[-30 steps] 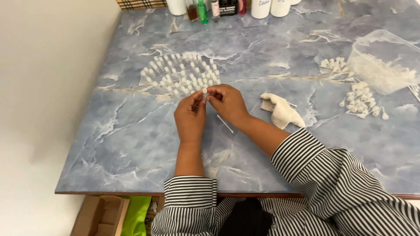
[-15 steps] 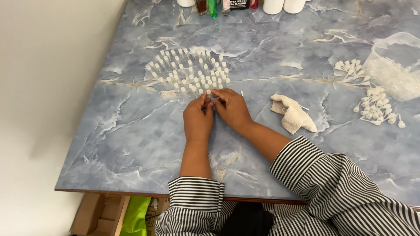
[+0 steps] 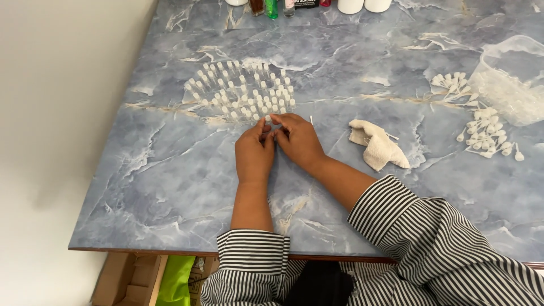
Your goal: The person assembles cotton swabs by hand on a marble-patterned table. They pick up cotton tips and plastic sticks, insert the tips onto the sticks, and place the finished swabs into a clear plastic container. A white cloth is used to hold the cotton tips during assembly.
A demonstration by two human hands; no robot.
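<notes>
My left hand and my right hand meet fingertip to fingertip on the blue marbled table. Together they pinch a small clear vial with a white cap at the near edge of a cluster of several upright small capped vials. A thin white stick shows just past my right hand. Both arms wear black-and-white striped sleeves.
A crumpled white cloth lies right of my hands. Loose white sprayer caps and a clear plastic bag lie at the right. Bottles and white containers line the far edge. A cardboard box sits below the table.
Both hands have moved forward toward the cluster of vials, carrying the small vial to its near edge. The camera view has shifted slightly.
</notes>
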